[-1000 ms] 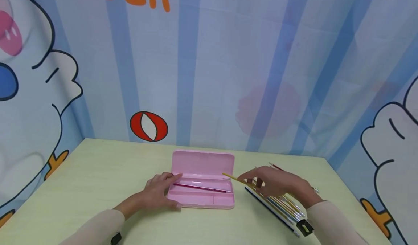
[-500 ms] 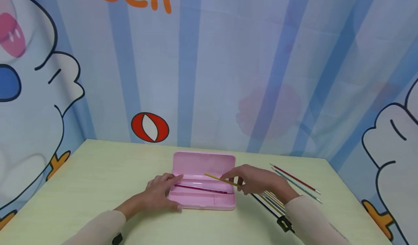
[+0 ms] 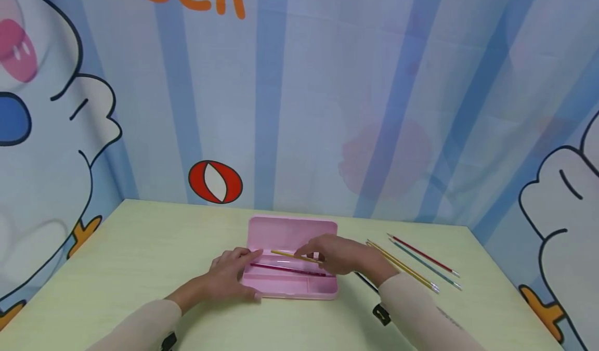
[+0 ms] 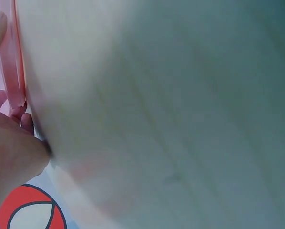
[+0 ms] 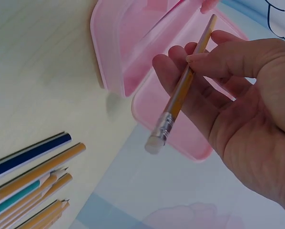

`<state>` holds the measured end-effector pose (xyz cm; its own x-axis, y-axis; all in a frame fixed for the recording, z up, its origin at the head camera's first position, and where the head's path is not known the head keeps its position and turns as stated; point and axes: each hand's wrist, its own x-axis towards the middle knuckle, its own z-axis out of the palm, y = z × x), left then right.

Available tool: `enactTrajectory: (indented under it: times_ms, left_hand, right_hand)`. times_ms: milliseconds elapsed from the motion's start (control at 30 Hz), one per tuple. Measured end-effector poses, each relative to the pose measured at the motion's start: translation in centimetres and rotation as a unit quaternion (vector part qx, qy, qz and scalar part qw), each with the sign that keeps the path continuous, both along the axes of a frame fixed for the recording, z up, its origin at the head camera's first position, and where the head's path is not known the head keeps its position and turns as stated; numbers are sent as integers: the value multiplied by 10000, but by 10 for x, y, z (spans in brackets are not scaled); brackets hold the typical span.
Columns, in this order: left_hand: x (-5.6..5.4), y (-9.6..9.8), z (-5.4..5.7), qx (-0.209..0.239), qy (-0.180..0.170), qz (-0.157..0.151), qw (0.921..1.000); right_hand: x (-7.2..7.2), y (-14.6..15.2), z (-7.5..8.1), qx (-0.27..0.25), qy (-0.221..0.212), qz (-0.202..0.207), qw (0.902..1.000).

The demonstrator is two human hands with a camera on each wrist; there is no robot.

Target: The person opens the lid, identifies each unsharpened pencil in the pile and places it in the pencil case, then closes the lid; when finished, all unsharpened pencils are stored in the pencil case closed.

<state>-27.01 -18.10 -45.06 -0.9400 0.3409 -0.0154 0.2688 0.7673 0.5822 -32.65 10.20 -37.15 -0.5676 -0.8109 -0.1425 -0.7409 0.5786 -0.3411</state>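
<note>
An open pink pencil case [image 3: 292,226] stands on the table, its lid tipped back towards the wall. My left hand [image 3: 228,275] grips the case's left end, thumb at the front edge and index finger reaching over near the hinge. Inside the case lies a dark red pencil [image 3: 285,269]. Over the case, my right hand [image 3: 339,255] pinches a yellow pencil [image 5: 180,90] between thumb and fingers. Its eraser end, with a silver band, points towards the right wrist camera. In the left wrist view, the pink case edge [image 4: 11,62] shows beside the left hand.
Right of the case lie a red pencil [image 3: 423,255], a teal pencil [image 3: 426,263] and yellow pencils [image 3: 402,265]. Under the right forearm, more are partly hidden, including a dark blue pencil [image 5: 33,155]. A printed curtain [image 3: 309,106] hangs behind the pale table [image 3: 154,247].
My right hand has carried the yellow pencil left from beside the loose pencils to over the case. My left hand has stayed on the case's left end.
</note>
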Motion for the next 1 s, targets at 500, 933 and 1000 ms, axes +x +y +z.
enactTrajectory:
  times_ms: [500, 933, 1000]
  left_hand:
    - [-1, 0, 2, -39, -162, 60, 9998]
    - [0, -1, 3, 23, -116, 15, 9999]
    - [1, -1, 3, 36, -119, 24, 9999]
  right_hand:
    - [-2, -25, -14, 186, 612, 433, 9970]
    - [-6, -38, -28, 269, 747, 251, 9965]
    - [-6, -39, -28, 243, 803, 251, 9962]
